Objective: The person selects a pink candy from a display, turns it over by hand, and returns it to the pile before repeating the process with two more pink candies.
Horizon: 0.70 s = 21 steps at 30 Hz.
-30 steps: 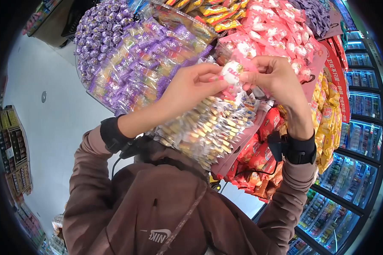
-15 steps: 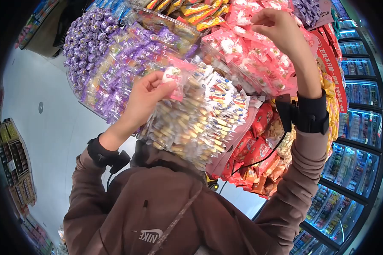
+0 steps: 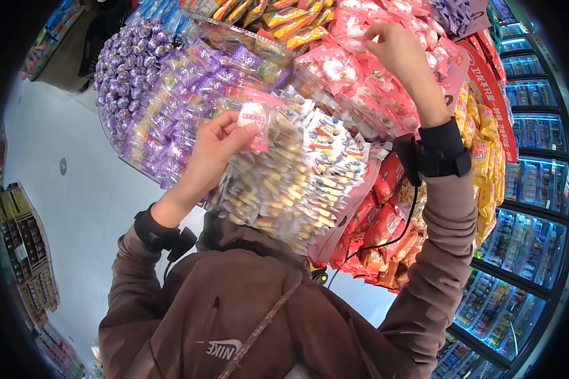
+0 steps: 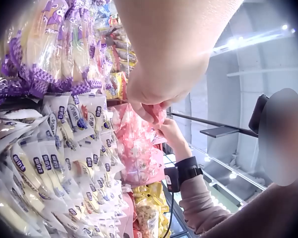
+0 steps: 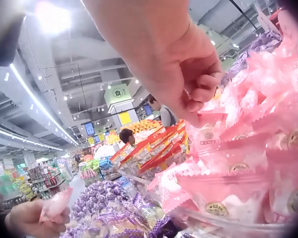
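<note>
My left hand (image 3: 212, 155) pinches a small pink-and-white packet (image 3: 255, 120) between thumb and fingers, above clear-wrapped sticks (image 3: 278, 183). In the right wrist view this left hand (image 5: 37, 220) and its packet (image 5: 55, 204) show at the lower left. My right hand (image 3: 404, 63) is over the heap of pink packets (image 3: 385, 95), fingers bent, with a gap between thumb and forefinger. The right wrist view shows that hand (image 5: 174, 64) with its thumb close to a pink packet (image 5: 208, 136); whether they touch is unclear. In the left wrist view, the left fingers partly cover the held packet.
Purple-wrapped packs (image 3: 189, 101) and round purple sweets (image 3: 129, 63) lie at the left. Red packs (image 3: 385, 221) and yellow packs (image 3: 485, 158) are at the right, near lit shelves (image 3: 537, 151). Clear bin walls divide the heaps. Two people (image 5: 165, 115) stand beyond the display.
Both hands were together at a pink packet one second ago. The left has moved left and down with a packet; the right has moved up over the pink heap, lately shifting slightly left.
</note>
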### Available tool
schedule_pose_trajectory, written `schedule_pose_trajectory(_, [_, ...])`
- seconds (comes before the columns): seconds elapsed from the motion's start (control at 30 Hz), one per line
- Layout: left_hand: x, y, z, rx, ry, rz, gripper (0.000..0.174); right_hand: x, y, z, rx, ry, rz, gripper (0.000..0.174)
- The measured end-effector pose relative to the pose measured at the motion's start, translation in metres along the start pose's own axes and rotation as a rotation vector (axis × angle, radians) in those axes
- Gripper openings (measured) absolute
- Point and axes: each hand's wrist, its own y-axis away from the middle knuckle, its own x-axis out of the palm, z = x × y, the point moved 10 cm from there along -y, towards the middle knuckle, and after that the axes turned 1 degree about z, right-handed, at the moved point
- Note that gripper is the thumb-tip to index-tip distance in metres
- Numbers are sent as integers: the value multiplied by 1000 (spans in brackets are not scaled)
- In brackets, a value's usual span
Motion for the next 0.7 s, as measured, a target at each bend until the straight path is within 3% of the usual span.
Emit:
schedule_pose_trajectory(0.03, [-1, -1, 0, 14, 11, -12, 19, -11, 3, -3, 22, -15, -23, 22])
schedule_pose_trajectory(0.13, [-6, -7, 3, 57, 20, -40, 22, -38, 23, -6, 8, -494, -61, 22])
schedule_pose_trajectory(0.23, [-4, -9, -1, 92, -4, -26, 25, -55, 52, 22, -161, -796, -38, 21])
schedule_pose_trajectory(0.33, [14, -8, -25, 184, -27, -6, 29, -70, 85, 47, -189, -926, 36, 16])
schedule_pose_trajectory(0.4, [24, -4, -48, 331, -109, -33, 33, -63, 101, 59, -124, -919, 84, 16])
schedule_pose_trajectory(0.5, [45, -3, -54, 340, -250, 113, 30, -61, 121, 80, -134, -829, 90, 17])
schedule_pose_trajectory(0.63, [63, 11, -62, 273, -293, 160, 30, -54, 144, 99, -115, -842, 159, 19])
schedule_pose_trajectory(0.7, [71, 20, -63, 203, -136, 217, 34, -52, 153, 106, -109, -850, 190, 20])
